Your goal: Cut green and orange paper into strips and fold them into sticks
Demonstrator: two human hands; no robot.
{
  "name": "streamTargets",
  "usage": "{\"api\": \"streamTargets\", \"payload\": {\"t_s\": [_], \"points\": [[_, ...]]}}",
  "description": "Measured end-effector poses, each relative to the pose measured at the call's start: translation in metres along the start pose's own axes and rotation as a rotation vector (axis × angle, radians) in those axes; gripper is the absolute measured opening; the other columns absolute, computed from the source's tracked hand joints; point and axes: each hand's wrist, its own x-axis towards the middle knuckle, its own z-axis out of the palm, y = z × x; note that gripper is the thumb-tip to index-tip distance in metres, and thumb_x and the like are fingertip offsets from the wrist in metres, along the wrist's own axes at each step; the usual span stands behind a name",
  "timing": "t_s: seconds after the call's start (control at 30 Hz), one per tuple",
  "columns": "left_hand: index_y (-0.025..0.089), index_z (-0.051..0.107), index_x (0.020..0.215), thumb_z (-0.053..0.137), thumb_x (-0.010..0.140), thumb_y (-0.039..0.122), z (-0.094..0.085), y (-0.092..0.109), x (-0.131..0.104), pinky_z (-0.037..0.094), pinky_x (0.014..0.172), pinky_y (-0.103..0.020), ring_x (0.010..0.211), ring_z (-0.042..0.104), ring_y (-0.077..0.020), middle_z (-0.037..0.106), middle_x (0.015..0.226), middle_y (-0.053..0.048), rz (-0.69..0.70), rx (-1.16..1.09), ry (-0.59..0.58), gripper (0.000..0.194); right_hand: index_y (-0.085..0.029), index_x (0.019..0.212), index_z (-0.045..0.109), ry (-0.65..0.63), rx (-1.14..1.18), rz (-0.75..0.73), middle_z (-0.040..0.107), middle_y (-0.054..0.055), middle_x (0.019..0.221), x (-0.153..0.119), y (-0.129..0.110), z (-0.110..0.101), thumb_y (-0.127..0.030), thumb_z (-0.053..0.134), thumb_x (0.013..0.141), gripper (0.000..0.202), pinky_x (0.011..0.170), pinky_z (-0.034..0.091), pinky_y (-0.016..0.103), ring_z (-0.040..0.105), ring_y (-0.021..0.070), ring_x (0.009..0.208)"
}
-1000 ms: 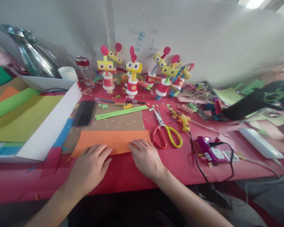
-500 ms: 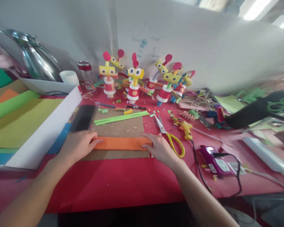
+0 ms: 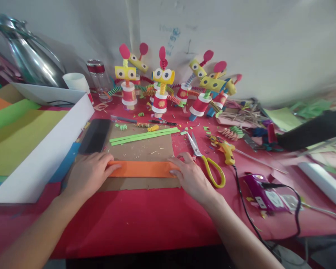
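A flat orange paper strip (image 3: 143, 169) lies across a brown cardboard sheet (image 3: 134, 183). Its left end is pinched between the thumb and fingers of my left hand (image 3: 91, 173). At the other end, my right hand (image 3: 190, 177) grips it the same way. Two narrow light green paper strips (image 3: 144, 136) rest on the cardboard just beyond. To the right of my right hand lie scissors (image 3: 205, 158) with yellow handles, their blades slightly apart. Behind my left hand is a black phone (image 3: 95, 136).
Several paper-cup figures (image 3: 160, 101) stand along the wall. A yellow glue gun (image 3: 226, 151) and a purple device (image 3: 266, 193) with a black cord lie right. At left are a white box (image 3: 58, 138) of coloured paper, a steel jug (image 3: 30, 56) and a paper cup (image 3: 77, 83).
The view has shifted a little, so the figures look nearer and higher. Both hands keep hold of the orange strip's ends, which stays flat on the cardboard.
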Motion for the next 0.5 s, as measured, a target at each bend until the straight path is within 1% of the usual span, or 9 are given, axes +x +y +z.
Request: {"api": "streamTargets", "payload": {"t_s": [0.07, 0.1, 0.13, 0.17, 0.23, 0.3, 0.37, 0.43, 0.5], "points": [[0.019, 0.063, 0.098, 0.048, 0.093, 0.046, -0.002, 0.004, -0.002, 0.042, 0.076, -0.039, 0.093, 0.060, -0.0288, 0.065, 0.101, -0.010, 0.005, 0.085, 0.106, 0.031, -0.025, 0.120, 0.065, 0.055, -0.059, -0.044, 0.049, 0.014, 0.126, -0.002, -0.003, 0.000, -0.008, 0.058, 0.085, 0.039, 0.078, 0.053, 0.036, 0.058, 0.0252, 0.103], [0.020, 0.064, 0.101, 0.050, 0.093, 0.043, -0.004, 0.007, -0.003, 0.042, 0.079, -0.042, 0.099, 0.058, -0.0307, 0.064, 0.108, -0.012, 0.018, 0.115, 0.147, 0.028, -0.025, 0.114, 0.068, 0.093, -0.103, -0.077, 0.049, 0.014, 0.127, -0.004, -0.004, 0.001, -0.007, 0.056, 0.085, 0.036, 0.081, 0.053, 0.039, 0.055, 0.0278, 0.107], [0.021, 0.065, 0.102, 0.050, 0.094, 0.038, -0.006, 0.009, -0.005, 0.042, 0.082, -0.044, 0.102, 0.056, -0.0317, 0.063, 0.112, -0.012, 0.050, 0.126, 0.163, 0.024, -0.024, 0.107, 0.070, 0.122, -0.145, -0.119, 0.050, 0.013, 0.126, -0.005, -0.005, 0.002, -0.006, 0.055, 0.085, 0.032, 0.084, 0.051, 0.043, 0.051, 0.0297, 0.110], [0.021, 0.066, 0.101, 0.048, 0.095, 0.031, -0.007, 0.013, -0.007, 0.043, 0.082, -0.045, 0.102, 0.056, -0.0313, 0.063, 0.112, -0.012, 0.094, 0.115, 0.153, 0.022, -0.023, 0.102, 0.071, 0.130, -0.174, -0.173, 0.053, 0.013, 0.123, -0.007, -0.005, 0.004, -0.004, 0.053, 0.085, 0.031, 0.086, 0.050, 0.045, 0.050, 0.0300, 0.111], [0.019, 0.068, 0.100, 0.040, 0.094, 0.014, -0.009, 0.020, -0.014, 0.046, 0.080, -0.043, 0.098, 0.058, -0.0286, 0.065, 0.108, -0.011, 0.178, 0.056, 0.084, 0.029, -0.020, 0.099, 0.070, 0.090, -0.175, -0.275, 0.060, 0.011, 0.112, -0.011, -0.006, 0.009, 0.001, 0.046, 0.085, 0.034, 0.087, 0.051, 0.043, 0.052, 0.0265, 0.104], [0.015, 0.067, 0.108, 0.033, 0.090, 0.003, -0.007, 0.029, -0.025, 0.050, 0.077, -0.042, 0.095, 0.060, -0.0274, 0.066, 0.107, -0.012, 0.174, 0.011, 0.028, 0.040, -0.017, 0.104, 0.067, 0.039, -0.146, -0.318, 0.063, 0.010, 0.106, -0.015, -0.006, 0.016, 0.006, 0.040, 0.082, 0.042, 0.082, 0.054, 0.037, 0.055, 0.0236, 0.099], [0.010, 0.062, 0.120, 0.034, 0.091, 0.005, -0.002, 0.039, -0.038, 0.051, 0.082, -0.045, 0.101, 0.059, -0.0298, 0.065, 0.115, -0.015, 0.093, 0.008, 0.040, 0.041, -0.016, 0.110, 0.065, 0.042, -0.143, -0.312, 0.064, 0.011, 0.106, -0.018, -0.005, 0.021, 0.006, 0.037, 0.083, 0.044, 0.078, 0.057, 0.035, 0.056, 0.0240, 0.099], [0.008, 0.058, 0.128, 0.040, 0.095, 0.018, 0.002, 0.048, -0.049, 0.049, 0.093, -0.049, 0.113, 0.055, -0.0328, 0.061, 0.124, -0.018, 0.034, -0.016, 0.075, 0.039, -0.016, 0.117, 0.063, 0.089, -0.165, -0.312, 0.063, 0.014, 0.110, -0.021, -0.006, 0.026, -0.003, 0.040, 0.089, 0.039, 0.078, 0.058, 0.039, 0.056, 0.0268, 0.103], [0.010, 0.054, 0.134, 0.046, 0.095, 0.034, 0.005, 0.055, -0.057, 0.045, 0.100, -0.052, 0.122, 0.049, -0.0347, 0.056, 0.132, -0.019, -0.011, -0.068, 0.094, 0.046, -0.020, 0.127, 0.060, 0.122, -0.193, -0.356, 0.060, 0.015, 0.117, -0.024, -0.008, 0.031, -0.017, 0.045, 0.094, 0.036, 0.081, 0.058, 0.044, 0.055, 0.0299, 0.108]]}}
